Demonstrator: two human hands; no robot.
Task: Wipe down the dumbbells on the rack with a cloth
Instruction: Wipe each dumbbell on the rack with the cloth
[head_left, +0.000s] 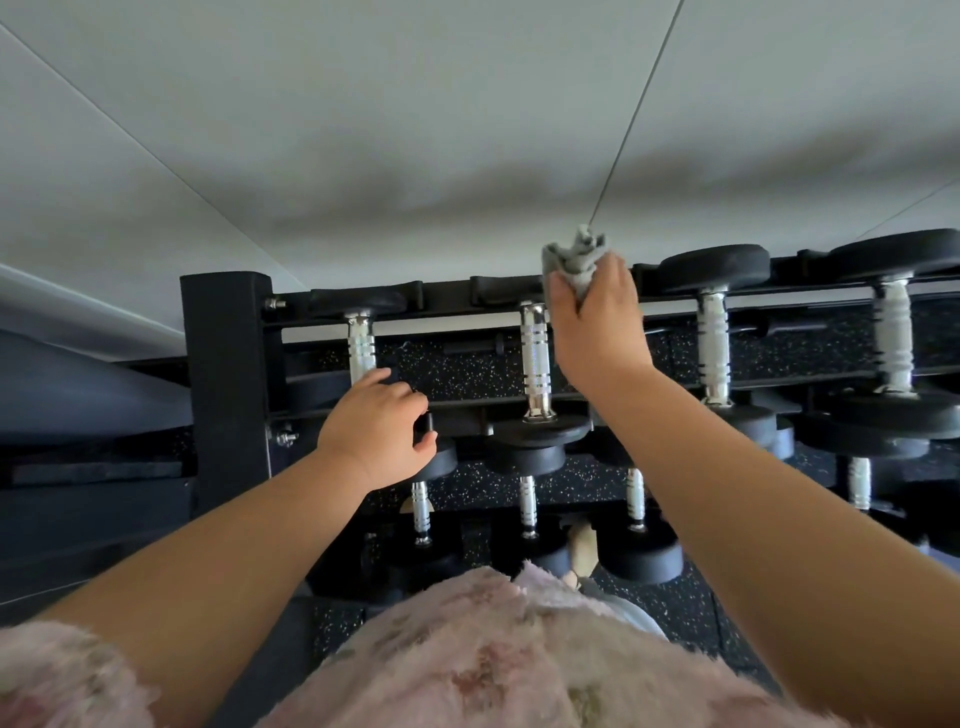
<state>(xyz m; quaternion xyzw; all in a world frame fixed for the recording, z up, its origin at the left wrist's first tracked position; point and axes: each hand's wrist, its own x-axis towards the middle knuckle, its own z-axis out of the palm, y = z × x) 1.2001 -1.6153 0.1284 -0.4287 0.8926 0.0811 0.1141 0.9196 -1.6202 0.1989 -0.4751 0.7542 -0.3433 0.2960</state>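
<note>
Behind both hands, a pale grey panelled wall (415, 130) rises, crossed by thin seams and soft shadows. Below the forearms lies black rubber flooring (691, 603) flecked with white. A black steel rack (226, 364) stands against the wall, its thick upright post left of the left hand and its rails running rightward under both hands. On the upper tier, 4 dumbbells with chrome knurled handles and black round heads lie front to back. The lower-tier dumbbells (527, 506) sit beneath the wrists.

The left hand (379, 431) comes in with its forearm angled up from the lower left. Its fingers curl over the near head of the leftmost dumbbell (361, 343), the index finger lying toward the chrome handle and the thumb hooked at the head's right edge. Just right of that hand is the 2nd dumbbell (535, 358), its handle bare.

The right hand (597, 322) is stretched farther back with the wrist straight and the back of the hand toward the camera. Its fingers are closed tight around a bunched grey cloth (576, 260). The cloth pokes out above the fingers at the rear rail, beside the 2nd dumbbell's far head; whether it touches that head cannot be told. Right of this hand lie the 3rd dumbbell (714, 348) and the 4th dumbbell (893, 338). A fluffy pink garment (493, 649) fills the space between the elbows.
</note>
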